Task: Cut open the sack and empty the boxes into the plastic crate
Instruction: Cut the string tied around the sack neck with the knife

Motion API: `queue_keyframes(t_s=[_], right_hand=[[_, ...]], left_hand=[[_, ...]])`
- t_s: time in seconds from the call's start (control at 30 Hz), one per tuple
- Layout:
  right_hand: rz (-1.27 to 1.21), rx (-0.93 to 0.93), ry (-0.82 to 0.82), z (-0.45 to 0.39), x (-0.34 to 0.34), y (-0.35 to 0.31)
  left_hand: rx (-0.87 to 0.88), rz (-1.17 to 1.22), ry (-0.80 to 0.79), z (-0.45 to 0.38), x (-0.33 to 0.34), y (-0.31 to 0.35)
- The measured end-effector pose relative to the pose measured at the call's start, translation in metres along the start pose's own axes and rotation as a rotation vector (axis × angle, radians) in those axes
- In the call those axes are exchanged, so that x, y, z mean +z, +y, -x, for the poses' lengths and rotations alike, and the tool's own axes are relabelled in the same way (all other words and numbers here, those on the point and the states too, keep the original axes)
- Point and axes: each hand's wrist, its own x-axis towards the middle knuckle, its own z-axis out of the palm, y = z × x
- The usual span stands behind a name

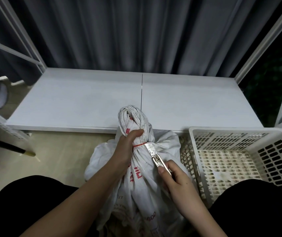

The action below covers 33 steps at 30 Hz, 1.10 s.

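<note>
The left hand grips the sack's gathered neck just above the red tie, fingers curled tight round the bunched weave. The right hand pinches a utility knife, its blade tip touching the tie's right side. Best to keep the neck taut, slice through the tie only, and stroke away from the holding fingers. The plastic crate waits just right of the sack, no boxes visible in it.

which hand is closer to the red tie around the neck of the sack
Left. The left hand grips the sack neck right at the red tie. The right hand holds the knife lower down, only its blade reaching the tie.
</note>
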Motion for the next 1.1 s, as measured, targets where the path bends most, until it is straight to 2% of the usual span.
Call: queue_keyframes(t_s=[0.1,0.17,0.23,0.37,0.47,0.67,0.87,1.0,1.1], right_hand=[[0.077,-0.03,0.011,0.0,0.0,-0.003],[0.006,0.004,-0.035,-0.001,0.002,-0.006],[-0.147,0.073,-0.106,-0.003,0.0,-0.009],[-0.477,0.34,-0.37,-0.001,-0.014,-0.018],[-0.681,0.398,-0.484,0.001,-0.014,-0.015],[-0.763,0.308,-0.435,0.005,0.008,-0.003],[-0.503,0.179,-0.31,0.0,0.009,-0.001],[-0.419,0.142,-0.283,-0.001,0.008,0.001],[-0.49,0.177,-0.324,0.001,0.009,0.0]], left_hand=[[0.012,-0.005,-0.004,0.0,0.0,0.0],[0.031,-0.024,0.0,-0.001,-0.001,0.0],[0.056,-0.036,0.008,-0.003,-0.002,-0.001],[0.067,-0.04,-0.013,-0.002,-0.003,-0.001],[0.088,-0.049,-0.063,-0.002,-0.004,0.0],[0.045,-0.045,-0.11,0.001,-0.006,0.001],[0.053,-0.321,-0.233,0.005,-0.011,0.011],[0.071,-0.326,-0.143,0.005,-0.012,0.01],[0.052,-0.26,-0.095,0.004,-0.01,0.007]])
